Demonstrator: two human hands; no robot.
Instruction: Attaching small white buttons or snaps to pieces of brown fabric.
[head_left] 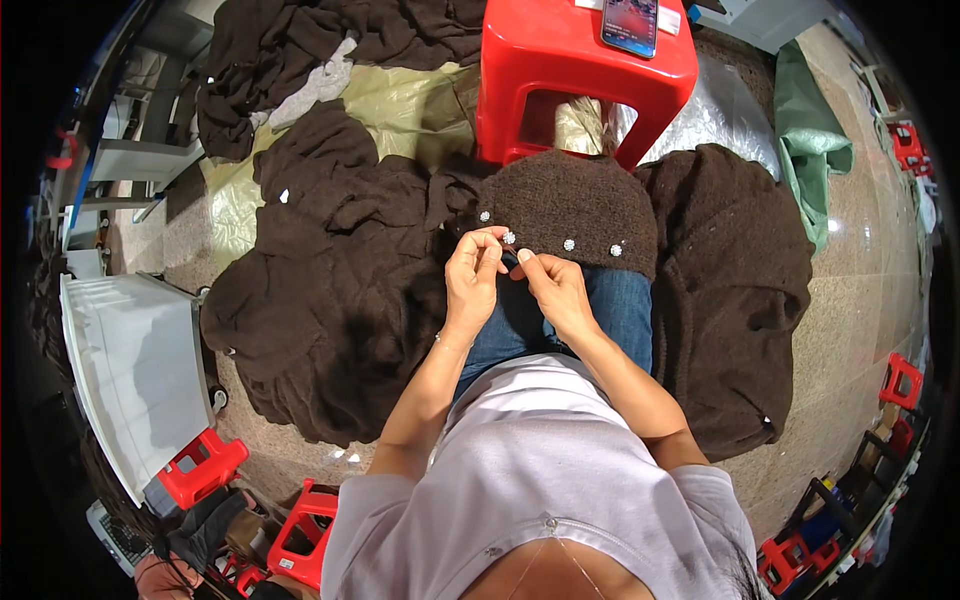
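Observation:
A dark brown knitted garment (575, 200) lies over my knees, with several sparkly round buttons (569, 245) along its near edge. My left hand (472, 280) is closed at that edge, pinching the knit beside one button (509, 238). Close to its right, my right hand (558, 292) is also closed, thumb pressed against the fingers. A bit of dark material shows between the two hands. Whatever the right fingertips hold is too small to make out.
Heaps of brown knitwear lie at left (310, 300) and right (735, 300). Ahead stands a red plastic stool (585, 80) bearing a phone (630, 25). A white bin (140, 360) is at far left. Yellowish plastic sheeting (415, 110) covers floor ahead; a green sheet (805, 140) lies right.

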